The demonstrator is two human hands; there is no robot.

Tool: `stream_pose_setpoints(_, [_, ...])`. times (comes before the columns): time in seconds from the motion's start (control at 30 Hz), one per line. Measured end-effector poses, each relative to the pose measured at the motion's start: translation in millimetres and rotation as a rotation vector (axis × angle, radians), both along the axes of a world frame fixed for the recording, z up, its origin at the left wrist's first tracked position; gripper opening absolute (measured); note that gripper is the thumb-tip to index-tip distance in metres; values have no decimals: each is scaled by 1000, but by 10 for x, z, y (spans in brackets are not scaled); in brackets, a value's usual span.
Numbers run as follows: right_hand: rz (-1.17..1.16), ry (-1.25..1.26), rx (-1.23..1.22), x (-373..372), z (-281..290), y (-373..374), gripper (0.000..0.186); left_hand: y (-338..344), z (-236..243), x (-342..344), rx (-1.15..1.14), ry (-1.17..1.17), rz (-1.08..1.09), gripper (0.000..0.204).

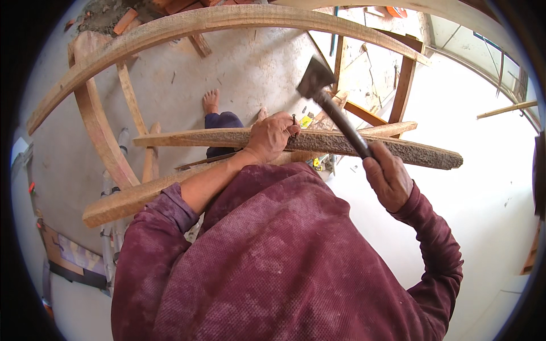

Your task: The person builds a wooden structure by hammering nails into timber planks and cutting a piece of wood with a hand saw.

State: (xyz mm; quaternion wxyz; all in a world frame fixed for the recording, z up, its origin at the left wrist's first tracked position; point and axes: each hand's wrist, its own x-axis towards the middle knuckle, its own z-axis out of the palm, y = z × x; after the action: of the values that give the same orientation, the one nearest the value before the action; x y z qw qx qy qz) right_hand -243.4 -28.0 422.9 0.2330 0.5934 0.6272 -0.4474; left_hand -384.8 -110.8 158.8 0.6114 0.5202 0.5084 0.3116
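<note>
My left hand (268,136) rests on a rough-faced wooden beam (378,146) that lies across in front of me. Its fingers are pinched on a dark nail (294,120), which stands up from the wood. My right hand (390,178) is wrapped round the dark handle of a hammer (344,123). The hammer's dark, squarish head is raised over the beam, a little to the right of the nail and apart from it. Slight blur softens the head.
A long curved timber (227,18) spans the far side. Another beam (122,203) passes close to my body on the left, near a metal ladder (108,227). Bricks (125,21) lie at the far left. A bare foot (210,102) shows beyond the beam. A wooden frame (402,85) stands at far right.
</note>
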Motion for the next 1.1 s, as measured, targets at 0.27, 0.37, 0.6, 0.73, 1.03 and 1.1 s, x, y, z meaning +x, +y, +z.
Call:
stream_pose_setpoints(0.27, [48,-83,-31,-30,-91,23,24,-9,61,28,122,-21,64,20])
stream_pose_setpoints(0.37, [188,-221,-158,92,-187,76,25,-24,5,49,122,-36,70,19])
stream_pose_setpoints(0.6, [-153,183,272,-121,-5,33,33,-10,-1,41,88,7,33,16])
stream_pose_setpoints(0.73, [245,-175,-106,151,-151,9,20,-12,-7,21,93,13,15,20])
stream_pose_setpoints(1.03, [-103,52,172,238,-15,-96,20,-112,-251,-104,169,122,-77,48])
stream_pose_setpoints(1.1, [-82,75,234,294,-18,-219,19,30,-249,-271,309,254,-575,85])
